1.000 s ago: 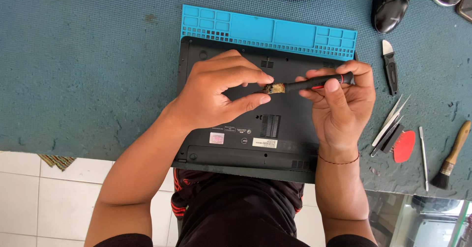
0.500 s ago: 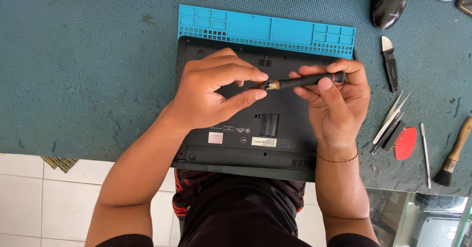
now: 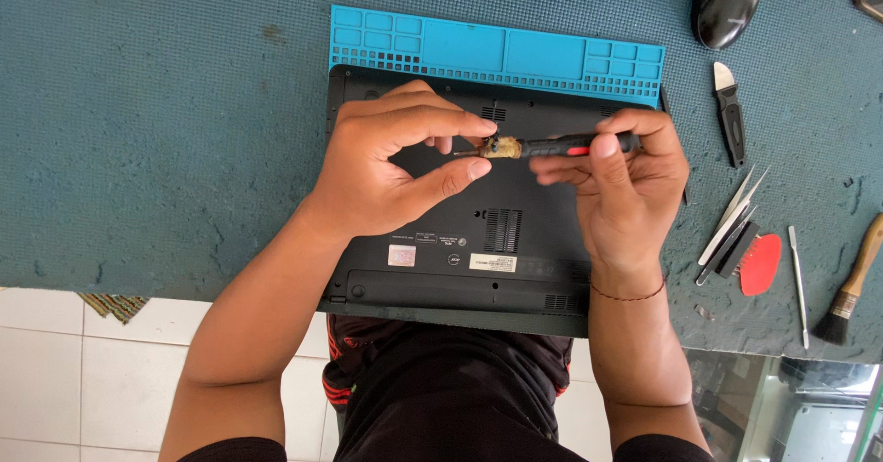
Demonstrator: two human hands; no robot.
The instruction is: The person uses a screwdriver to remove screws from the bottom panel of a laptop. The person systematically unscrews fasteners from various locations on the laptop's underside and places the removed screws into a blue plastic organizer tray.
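Black laptop (image 3: 478, 241), underside up, lies at the frame's centre on a teal mat (image 3: 156, 122). Above it, the right hand (image 3: 625, 195) grips a black screwdriver (image 3: 561, 143) held level, while the left hand (image 3: 391, 172) pinches its brass tip. Farther up sits a blue tray (image 3: 497, 53).

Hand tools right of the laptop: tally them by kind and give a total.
Pry knife: 1
Tweezers: 2
Red pick: 1
Metal spudger: 1
Brush: 1
Total: 6
The screwdriver held by both hands over the laptop is not counted.
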